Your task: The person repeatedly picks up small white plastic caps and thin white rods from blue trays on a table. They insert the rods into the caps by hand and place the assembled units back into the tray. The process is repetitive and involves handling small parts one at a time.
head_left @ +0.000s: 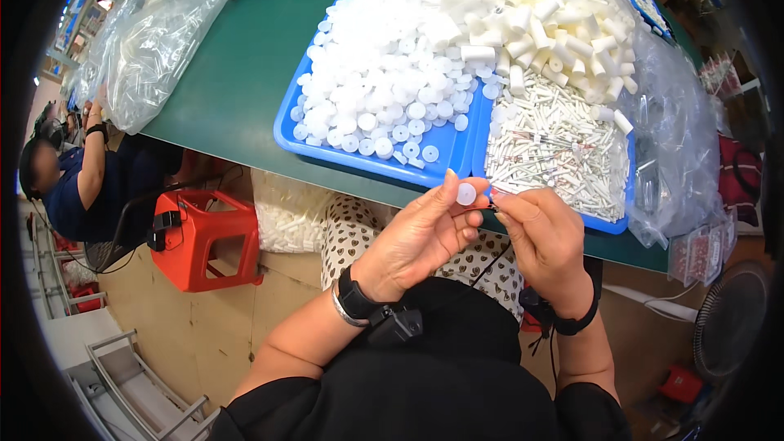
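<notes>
Just in front of the trays, my left hand is closed on a small translucent white plastic disc, pinched between thumb and forefinger. Close beside it my right hand pinches something thin and reddish at its fingertips, too small to name. Beyond my left hand, a blue tray holds a heap of similar discs. A second blue tray on the right is filled with thin white tubes, some with reddish wires. White foam-like cylinders are piled behind the tubes.
The trays stand on a green table. Clear plastic bags lie at its far left and right. A red stool and a seated person are on the left; a fan is at the right.
</notes>
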